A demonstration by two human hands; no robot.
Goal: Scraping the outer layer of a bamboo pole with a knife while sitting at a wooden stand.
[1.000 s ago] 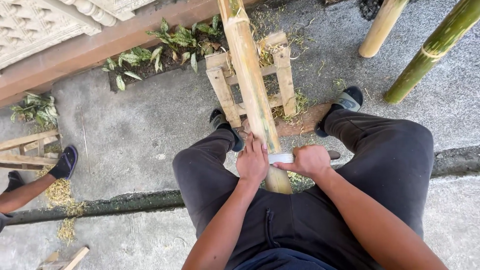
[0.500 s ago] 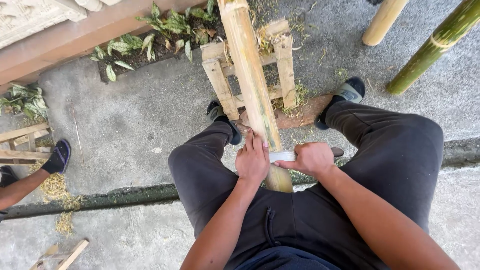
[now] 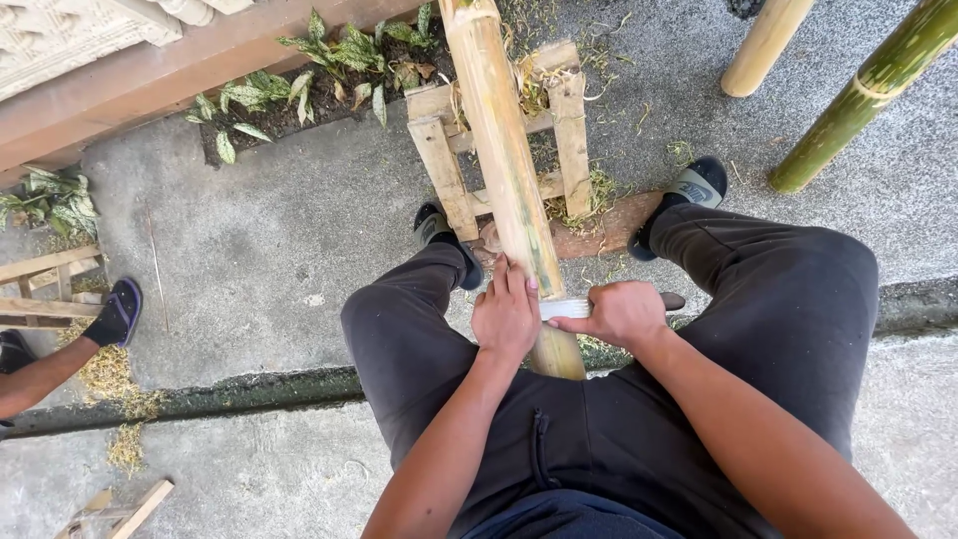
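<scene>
A long yellow bamboo pole (image 3: 504, 150) runs from between my knees up over a small wooden frame (image 3: 439, 170). My left hand (image 3: 506, 314) lies flat against the pole's left side, fingers together. My right hand (image 3: 621, 314) is closed around the handle of a metal blade (image 3: 565, 308), whose flat pale edge rests across the pole. The blade's far end is hidden under my left hand. I sit astride the pole in dark trousers and black sandals.
Another person's leg and black sandal (image 3: 115, 314) show at the left beside a wooden frame (image 3: 35, 289). Two bamboo poles (image 3: 858, 95) lean at the upper right. Leafy plants (image 3: 299, 70) line a brown wall base. Shavings litter the concrete; a gutter edge (image 3: 249, 389) crosses below.
Both hands have stayed on the pole and blade in nearly the same spot. The camera view has shifted slightly downward and closer.
</scene>
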